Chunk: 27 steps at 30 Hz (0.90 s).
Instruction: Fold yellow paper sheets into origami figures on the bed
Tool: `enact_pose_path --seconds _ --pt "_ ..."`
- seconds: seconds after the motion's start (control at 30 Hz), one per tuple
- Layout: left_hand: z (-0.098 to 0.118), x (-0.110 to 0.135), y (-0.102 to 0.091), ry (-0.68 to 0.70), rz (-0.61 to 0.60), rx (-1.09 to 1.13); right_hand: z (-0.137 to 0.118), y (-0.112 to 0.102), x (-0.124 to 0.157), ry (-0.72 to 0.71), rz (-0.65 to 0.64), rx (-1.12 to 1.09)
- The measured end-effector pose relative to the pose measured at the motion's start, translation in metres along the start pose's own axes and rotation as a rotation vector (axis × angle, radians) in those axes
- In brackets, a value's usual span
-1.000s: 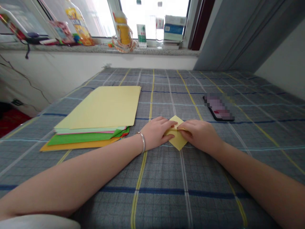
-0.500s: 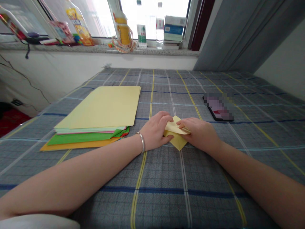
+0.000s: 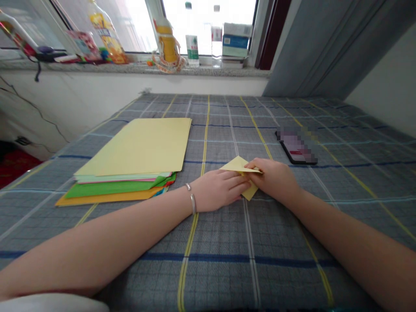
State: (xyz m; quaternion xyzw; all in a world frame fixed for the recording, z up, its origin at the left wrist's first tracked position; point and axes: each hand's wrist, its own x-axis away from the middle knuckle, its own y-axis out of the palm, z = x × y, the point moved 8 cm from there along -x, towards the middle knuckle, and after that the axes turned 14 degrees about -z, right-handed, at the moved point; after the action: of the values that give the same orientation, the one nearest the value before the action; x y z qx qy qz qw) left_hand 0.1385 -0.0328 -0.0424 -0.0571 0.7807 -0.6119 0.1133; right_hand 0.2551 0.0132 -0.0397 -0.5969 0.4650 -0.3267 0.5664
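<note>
1. The folded yellow paper [image 3: 238, 165] lies on the checked blue-grey cloth [image 3: 221, 277], between the 2 hands. One flap shows above them, and 1 tip pokes out below.
2. The left hand [image 3: 219, 188] lies nearly flat against the paper's left side, its fingers together and extended. This grip seems to press rather than pinch, though I cannot tell how much of the paper lies beneath it. A silver bangle [image 3: 193, 203] circles the wrist.
3. The right hand [image 3: 273, 180] is curled over the paper's right side. Its grip looks pinched on the flap's sharp corner, which sticks out past the fingers [image 3: 255, 164].
4. The paper looks thin, light and soft, so it should lift easily and crease readily. Its layers may slip against one another, and its points may bend under careless pressure. The safest hold seems to be close to a folded edge, with the lower layers pinned flat.
5. A stack of coloured paper [image 3: 139, 147] lies left of the hands, with pale yellow on top and green and orange edges showing beneath.
6. A phone [image 3: 297, 147] lies face up to the right, its screen pixelated.
</note>
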Motion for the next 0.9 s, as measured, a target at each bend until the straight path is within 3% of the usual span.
enact_pose_path --seconds 0.17,0.37,0.47,0.63,0.8,0.9 --pt "-0.009 -0.002 0.021 -0.099 -0.205 0.253 -0.002 0.003 -0.001 -0.048 -0.004 0.024" --pt "-0.005 -0.002 0.018 -0.140 -0.251 0.308 -0.005 0.003 0.001 -0.094 0.002 0.008" --pt "-0.003 -0.003 0.014 -0.114 -0.213 0.275 -0.006 0.000 0.002 -0.112 0.014 -0.016" --pt "0.006 -0.001 0.002 0.051 -0.080 0.184 -0.010 0.001 0.002 -0.144 -0.045 -0.003" --pt "-0.016 0.007 -0.009 -0.152 0.133 0.149 -0.012 0.004 0.003 -0.127 -0.077 0.046" --pt "-0.028 0.011 -0.009 -0.254 0.179 0.169 -0.011 0.003 0.004 -0.111 -0.053 0.039"
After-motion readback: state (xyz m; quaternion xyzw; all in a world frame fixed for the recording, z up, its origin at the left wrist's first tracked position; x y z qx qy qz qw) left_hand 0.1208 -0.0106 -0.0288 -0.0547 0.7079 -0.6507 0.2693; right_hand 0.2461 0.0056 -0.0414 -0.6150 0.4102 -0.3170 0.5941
